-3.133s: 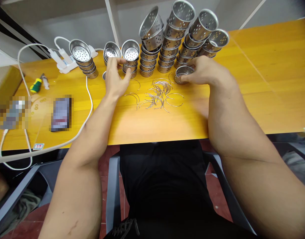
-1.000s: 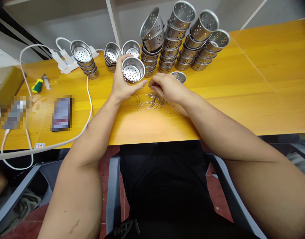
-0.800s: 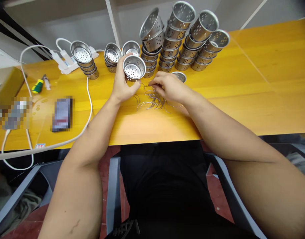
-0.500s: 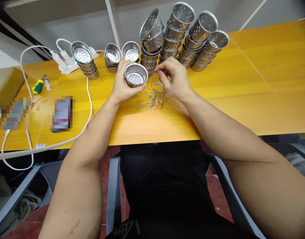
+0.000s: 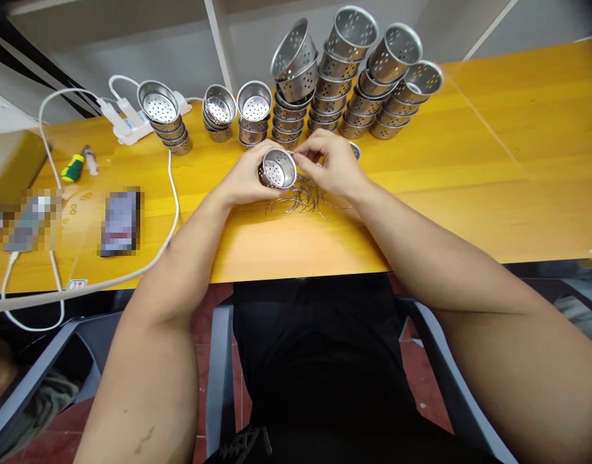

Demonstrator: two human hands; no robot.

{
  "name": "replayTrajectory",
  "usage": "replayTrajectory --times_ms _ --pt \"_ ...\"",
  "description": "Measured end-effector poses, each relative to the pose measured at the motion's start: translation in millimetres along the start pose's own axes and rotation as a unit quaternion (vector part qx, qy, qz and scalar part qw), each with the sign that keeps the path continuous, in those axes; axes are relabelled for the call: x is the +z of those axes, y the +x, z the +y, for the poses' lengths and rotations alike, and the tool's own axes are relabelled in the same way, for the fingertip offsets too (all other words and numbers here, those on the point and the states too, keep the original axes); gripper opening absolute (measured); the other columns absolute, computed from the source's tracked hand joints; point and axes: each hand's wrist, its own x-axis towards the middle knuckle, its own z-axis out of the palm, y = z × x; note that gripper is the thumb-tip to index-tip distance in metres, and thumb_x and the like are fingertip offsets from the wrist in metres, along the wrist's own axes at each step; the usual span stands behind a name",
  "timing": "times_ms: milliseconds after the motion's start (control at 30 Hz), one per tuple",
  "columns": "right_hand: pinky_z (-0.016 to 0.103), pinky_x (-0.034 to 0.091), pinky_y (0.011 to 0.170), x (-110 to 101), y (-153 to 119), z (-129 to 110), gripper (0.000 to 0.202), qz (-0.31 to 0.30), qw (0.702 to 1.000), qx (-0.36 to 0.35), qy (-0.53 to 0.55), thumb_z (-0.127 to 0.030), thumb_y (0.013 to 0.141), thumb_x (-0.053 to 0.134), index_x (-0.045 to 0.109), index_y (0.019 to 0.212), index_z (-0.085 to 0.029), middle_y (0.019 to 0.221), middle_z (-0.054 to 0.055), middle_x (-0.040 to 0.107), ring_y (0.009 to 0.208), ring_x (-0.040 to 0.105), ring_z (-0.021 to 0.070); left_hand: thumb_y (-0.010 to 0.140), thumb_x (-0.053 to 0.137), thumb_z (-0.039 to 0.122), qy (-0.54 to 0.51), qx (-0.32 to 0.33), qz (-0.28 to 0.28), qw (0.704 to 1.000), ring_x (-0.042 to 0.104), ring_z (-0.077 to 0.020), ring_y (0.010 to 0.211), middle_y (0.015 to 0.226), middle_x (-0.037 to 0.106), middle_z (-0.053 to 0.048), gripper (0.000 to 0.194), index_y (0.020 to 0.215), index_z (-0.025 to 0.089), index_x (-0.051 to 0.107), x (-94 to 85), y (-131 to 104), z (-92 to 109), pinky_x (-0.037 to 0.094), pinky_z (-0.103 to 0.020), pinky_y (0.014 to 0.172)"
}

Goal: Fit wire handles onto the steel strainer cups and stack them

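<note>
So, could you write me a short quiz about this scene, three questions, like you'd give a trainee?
1. Open question: What does the left hand hold?

2. True or false: The right hand is close to a loose heap of thin curved wires.

3. Comparison: Which lies farther left in the picture, the tool with the yellow-and-green handle or the white power strip?

Key:
1. A perforated metal cup.
2. True.
3. The tool with the yellow-and-green handle.
</note>
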Motion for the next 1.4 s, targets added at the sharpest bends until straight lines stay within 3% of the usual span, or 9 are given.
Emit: replayTrajectory --times_ms 200,333,433,667,833,967,1100,1267,1400 --pt "0.058 0.069 0.099 10 3 13 0.039 0.059 0.991 -0.096 0.070 -0.066 0.117 0.080 0.095 0.126 -0.031 0.109 0.013 0.082 0.098 0.078 0.0354 0.064 0.110 0.091 -0.008 0.027 -0.018 0.999 0.082 -0.0390 0.134 0.142 0.085 -0.013 0.104 0.139 0.025 0.082 -0.8 2 1 0.064 -0.058 0.128" --pt "0.057 0.071 0.094 8 5 16 0.031 0.057 0.991 -0.082 0.084 -0.061 0.112 0.089 0.091 0.113 -0.030 0.106 0.012 0.081 0.089 0.076 0.0330 0.070 0.107 0.094 -0.021 0.029 -0.001 0.999 0.081 -0.0397 0.141 0.148 0.083 -0.015 0.106 0.145 0.025 0.078 5.2 1 -6 0.062 -0.059 0.133" --pt "0.052 0.069 0.083 8 10 27 0.041 0.075 0.990 -0.055 0.106 -0.069 0.110 0.091 0.087 0.112 -0.028 0.095 0.009 0.078 0.079 0.071 0.0287 0.076 0.104 0.096 -0.027 0.028 0.039 0.998 0.076 -0.0414 0.155 0.164 0.077 -0.018 0.116 0.160 0.026 0.069 9.2 1 -22 0.059 -0.061 0.139" --pt "0.050 0.069 0.076 11 17 44 0.056 0.116 0.987 -0.028 0.108 -0.082 0.111 0.082 0.085 0.118 -0.027 0.080 0.004 0.067 0.069 0.065 0.0258 0.075 0.107 0.095 -0.025 0.025 0.126 0.991 0.078 -0.0402 0.149 0.158 0.074 -0.015 0.120 0.164 0.032 0.056 9.2 5 -65 0.064 -0.061 0.136" --pt "0.049 0.068 0.068 16 16 39 0.065 0.135 0.979 -0.034 0.151 -0.095 0.109 0.075 0.074 0.113 -0.031 0.072 0.000 0.060 0.061 0.061 0.0238 0.089 0.089 0.101 -0.031 0.055 0.137 0.989 0.073 -0.0411 0.160 0.169 0.068 -0.015 0.116 0.176 0.036 0.048 11.6 7 -68 0.061 -0.062 0.142" --pt "0.045 0.063 0.061 17 13 28 0.076 0.123 0.973 -0.037 0.192 -0.108 0.107 0.064 0.069 0.114 -0.032 0.073 0.000 0.062 0.060 0.064 0.0240 0.085 0.098 0.096 -0.014 0.039 0.129 0.991 0.075 -0.0411 0.156 0.168 0.069 -0.016 0.116 0.174 0.035 0.054 11.7 7 -62 0.061 -0.062 0.141" --pt "0.047 0.069 0.071 15 7 14 0.080 0.118 0.973 -0.053 0.191 -0.111 0.108 0.057 0.071 0.112 -0.032 0.082 0.003 0.068 0.072 0.071 0.0261 0.077 0.107 0.091 -0.006 0.029 0.149 0.988 0.078 -0.0390 0.147 0.155 0.075 -0.014 0.108 0.157 0.032 0.066 12.2 6 -59 0.063 -0.062 0.137" --pt "0.052 0.076 0.084 13 6 7 0.079 0.126 0.975 -0.070 0.168 -0.109 0.107 0.061 0.077 0.105 -0.032 0.096 0.008 0.075 0.083 0.073 0.0278 0.081 0.106 0.091 -0.033 0.026 0.148 0.988 0.079 -0.0351 0.142 0.152 0.072 -0.012 0.110 0.160 0.034 0.055 16.5 6 -62 0.066 -0.055 0.130" --pt "0.048 0.074 0.078 15 7 10 0.088 0.115 0.975 -0.069 0.179 -0.114 0.103 0.060 0.085 0.123 -0.032 0.105 0.009 0.083 0.084 0.076 0.0278 0.078 0.105 0.095 -0.038 0.024 0.126 0.991 0.076 -0.0361 0.145 0.155 0.068 -0.012 0.118 0.162 0.036 0.047 20.8 6 -68 0.064 -0.057 0.132"
